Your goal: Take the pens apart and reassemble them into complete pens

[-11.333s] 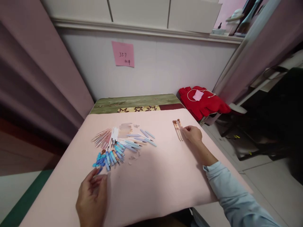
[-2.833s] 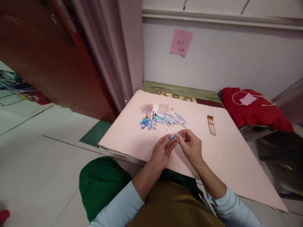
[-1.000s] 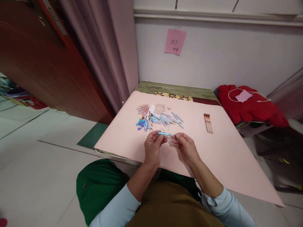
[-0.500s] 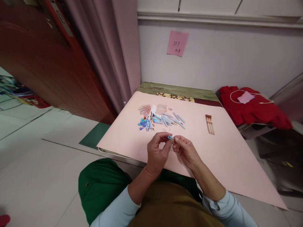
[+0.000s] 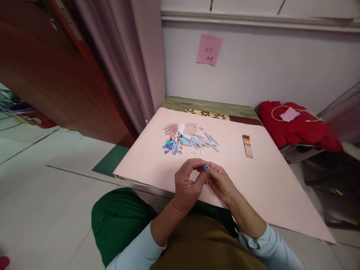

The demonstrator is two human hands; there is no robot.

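My left hand (image 5: 188,183) and my right hand (image 5: 219,182) meet just above the near edge of the pink table cover (image 5: 267,187). Both pinch a small blue pen part (image 5: 206,167), whose round end shows between the fingertips. Farther back lies a pile of blue, white and pink pen parts (image 5: 187,137). Three tan pens (image 5: 247,145) lie side by side to the right of the pile.
A pink note (image 5: 209,49) is stuck on the wall behind the table. Red cloth with a white cable (image 5: 298,125) lies at the right. A curtain (image 5: 132,63) and a red-brown door (image 5: 50,71) stand at the left. A green stool (image 5: 118,221) is beside my lap.
The blue part, held level between my hands a second ago, now points end-on toward me. My hands have closed together and drawn slightly nearer to me.
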